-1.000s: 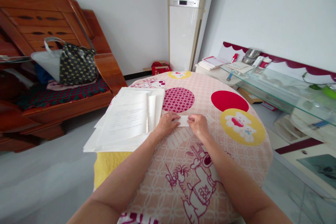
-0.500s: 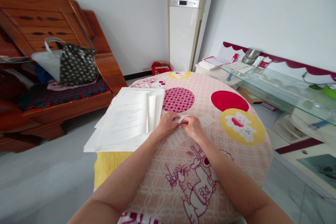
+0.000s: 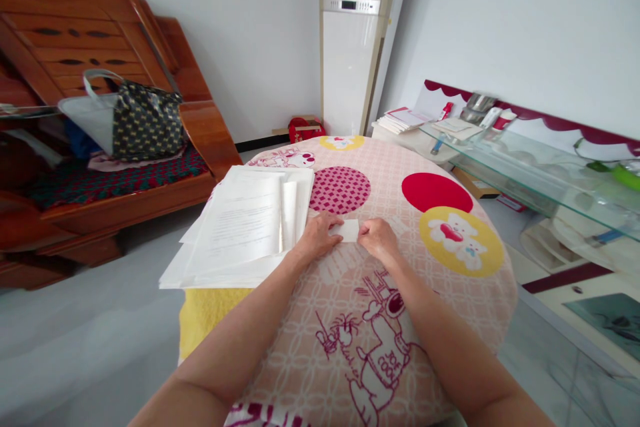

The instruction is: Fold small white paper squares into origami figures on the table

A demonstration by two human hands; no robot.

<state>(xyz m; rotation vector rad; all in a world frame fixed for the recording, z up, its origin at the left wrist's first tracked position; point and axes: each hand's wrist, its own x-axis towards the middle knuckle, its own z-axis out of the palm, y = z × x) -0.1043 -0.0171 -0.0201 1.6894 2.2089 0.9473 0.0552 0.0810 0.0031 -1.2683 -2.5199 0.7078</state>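
Note:
A small folded white paper [image 3: 349,230] lies on the round table's patterned cloth [image 3: 380,320]. My left hand [image 3: 319,235] presses flat on the paper's left end with fingers stretched out. My right hand [image 3: 379,239] is curled, its fingertips pinched against the paper's right edge. Just left of my left hand lies a stack of white paper sheets [image 3: 240,230], its top sheets partly overhanging the table edge.
A wooden bench [image 3: 100,140] with a patterned bag [image 3: 143,121] stands on the left. A tall white cabinet unit [image 3: 353,40] is behind the table. A glass shelf [image 3: 545,173] with books and small items runs along the right.
My right hand slid left along the folded paper until it nearly met my left hand, then drew back right to the paper's edge. My left hand stayed in place.

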